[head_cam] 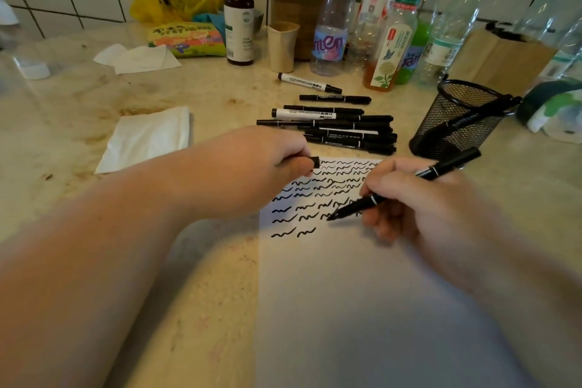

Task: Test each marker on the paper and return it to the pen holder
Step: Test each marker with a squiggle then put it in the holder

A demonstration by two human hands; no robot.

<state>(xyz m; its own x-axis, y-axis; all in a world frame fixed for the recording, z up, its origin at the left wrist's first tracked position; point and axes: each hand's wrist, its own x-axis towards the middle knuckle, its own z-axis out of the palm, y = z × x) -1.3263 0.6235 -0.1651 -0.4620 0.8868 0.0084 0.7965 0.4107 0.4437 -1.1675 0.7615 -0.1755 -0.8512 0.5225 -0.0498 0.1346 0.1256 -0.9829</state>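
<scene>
I see the right hand [406,198] pinching a marker [400,189] mid-barrel, tip on the paper [346,293]; left hand [261,167] grips its cap [315,162]. Marker's light, stiff, smooth, so I'd hold near the tip w/ fingers.

Marker pile [333,127] beside holder [456,118] — bottles [390,28] behind

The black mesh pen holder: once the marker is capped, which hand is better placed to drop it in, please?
Right hand: it grips the black marker, and the black mesh pen holder stands just beyond it.
</scene>
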